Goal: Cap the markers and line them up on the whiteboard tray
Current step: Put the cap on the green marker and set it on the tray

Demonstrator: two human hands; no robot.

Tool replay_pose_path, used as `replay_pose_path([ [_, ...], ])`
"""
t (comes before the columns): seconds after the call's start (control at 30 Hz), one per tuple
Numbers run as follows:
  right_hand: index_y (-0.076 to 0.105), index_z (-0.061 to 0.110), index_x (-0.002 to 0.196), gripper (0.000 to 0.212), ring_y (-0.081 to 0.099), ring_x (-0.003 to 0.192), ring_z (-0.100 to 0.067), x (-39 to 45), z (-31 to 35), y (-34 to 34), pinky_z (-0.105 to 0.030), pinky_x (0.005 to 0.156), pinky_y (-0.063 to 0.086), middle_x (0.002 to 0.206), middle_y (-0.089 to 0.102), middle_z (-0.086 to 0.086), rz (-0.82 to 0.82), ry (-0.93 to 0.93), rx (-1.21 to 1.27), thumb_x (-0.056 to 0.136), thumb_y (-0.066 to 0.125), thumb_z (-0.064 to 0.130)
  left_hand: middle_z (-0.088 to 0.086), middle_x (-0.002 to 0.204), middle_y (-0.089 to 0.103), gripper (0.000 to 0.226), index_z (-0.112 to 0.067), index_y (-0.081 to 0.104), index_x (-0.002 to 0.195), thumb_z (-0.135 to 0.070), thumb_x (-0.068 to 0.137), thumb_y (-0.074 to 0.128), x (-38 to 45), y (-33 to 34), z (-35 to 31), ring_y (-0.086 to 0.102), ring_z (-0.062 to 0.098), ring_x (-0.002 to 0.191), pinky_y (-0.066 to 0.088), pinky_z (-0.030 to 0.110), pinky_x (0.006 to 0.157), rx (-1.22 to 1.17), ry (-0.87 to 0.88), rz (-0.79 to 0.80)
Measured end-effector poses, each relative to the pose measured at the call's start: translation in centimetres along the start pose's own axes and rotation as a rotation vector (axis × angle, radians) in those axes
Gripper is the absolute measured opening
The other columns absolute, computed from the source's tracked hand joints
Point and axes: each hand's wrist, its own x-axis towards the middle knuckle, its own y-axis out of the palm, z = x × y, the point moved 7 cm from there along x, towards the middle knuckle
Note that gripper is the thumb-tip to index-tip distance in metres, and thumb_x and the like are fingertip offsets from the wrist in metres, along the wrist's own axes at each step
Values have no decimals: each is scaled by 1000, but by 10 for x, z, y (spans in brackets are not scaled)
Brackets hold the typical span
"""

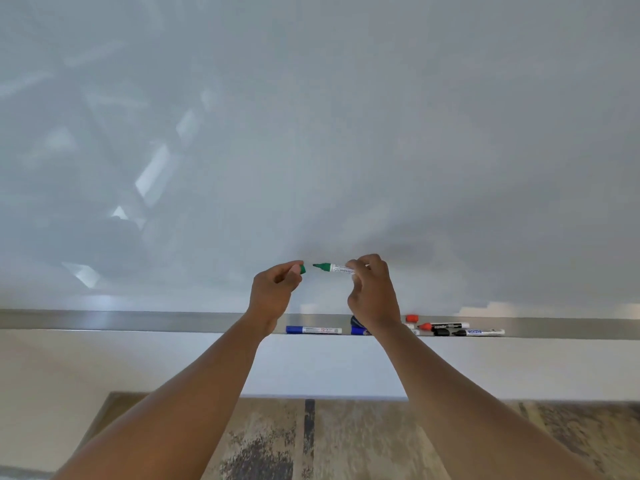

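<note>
My right hand holds an uncapped green marker level in front of the whiteboard, tip pointing left. My left hand pinches the green cap, a small gap away from the tip. On the metal tray below lie a capped blue marker, another blue marker partly hidden behind my right wrist, an uncapped red marker, an uncapped black marker and a loose red cap.
The whiteboard fills the upper view, with window reflections on its left. Below the tray is a pale wall, then a wooden floor.
</note>
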Motion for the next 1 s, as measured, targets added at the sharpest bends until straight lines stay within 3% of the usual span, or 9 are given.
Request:
replay_pose_path([
  [0.27, 64, 14, 109, 35, 51, 97, -24, 3, 27, -31, -38, 73, 54, 108, 54, -4, -39, -110, -49, 82, 56, -7, 2, 101, 72, 22, -18, 72, 115, -21, 96, 60, -14, 6, -39, 64, 12, 93, 50, 29, 99, -2, 94, 81],
  [0.57, 64, 18, 109, 36, 53, 95, -23, 9, 50, -60, -37, 71, 49, 105, 58, -1, -110, -183, -87, 81, 56, -3, 0, 102, 72, 20, -26, 73, 111, -21, 97, 59, -27, 10, -77, 63, 13, 96, 48, 20, 86, 29, 187, 142],
  [0.7, 64, 21, 112, 32, 51, 94, -21, 20, 66, -73, -37, 73, 44, 102, 61, 3, -156, -220, -107, 86, 53, 7, 1, 103, 72, 23, -20, 70, 116, -24, 97, 58, -28, 4, -97, 65, 12, 93, 52, 19, 87, -102, 210, 94],
  [0.83, 65, 20, 112, 27, 52, 90, -23, 35, 85, -90, -37, 71, 44, 99, 63, 1, -215, -254, -64, 91, 49, 17, 0, 93, 72, 21, -15, 69, 108, -27, 92, 66, -28, -4, -120, 68, 10, 85, 54, 23, 87, -293, 177, 42],
  [1.0, 68, 15, 108, 24, 50, 86, -23, 52, 105, -110, -35, 72, 45, 92, 62, -2, -277, -291, 75, 92, 50, 18, 1, 96, 73, 15, -11, 74, 99, -21, 88, 71, -30, -7, -148, 69, 11, 86, 53, 22, 89, -458, 196, 70],
])
